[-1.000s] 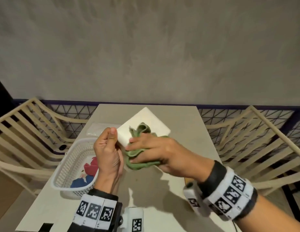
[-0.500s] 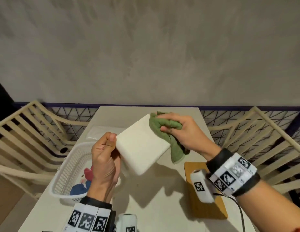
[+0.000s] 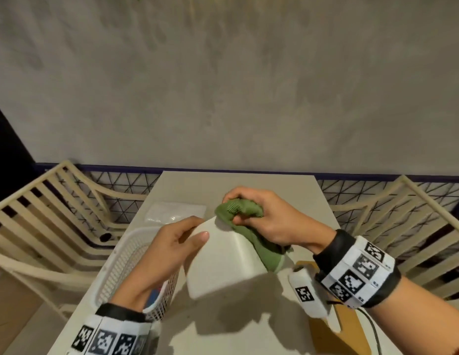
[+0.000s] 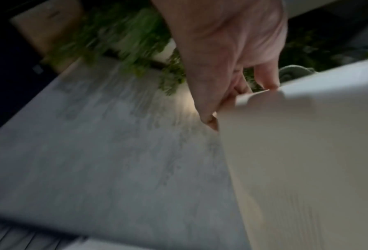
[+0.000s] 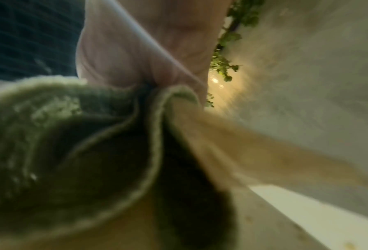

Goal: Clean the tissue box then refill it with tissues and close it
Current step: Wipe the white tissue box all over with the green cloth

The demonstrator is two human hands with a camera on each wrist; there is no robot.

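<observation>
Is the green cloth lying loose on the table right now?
No, the right hand grips the bunched green cloth against the white tissue box, above the table.

Across the upper frame I see a mottled grey wall (image 3: 223,85). Cream slatted chairs (image 3: 44,226) flank a pale table (image 3: 238,183) at lower left and right.

No legible text, brand name, number or label appears in any view. The only printed markings are black-and-white square fiducial patterns, which carry no readable characters. These stand on the white segmented band on the left wrist (image 3: 108,339), on the white segmented band on the right wrist (image 3: 356,272), and as a single square on the white wrist-mounted camera housing (image 3: 304,293) below the right wrist.
</observation>
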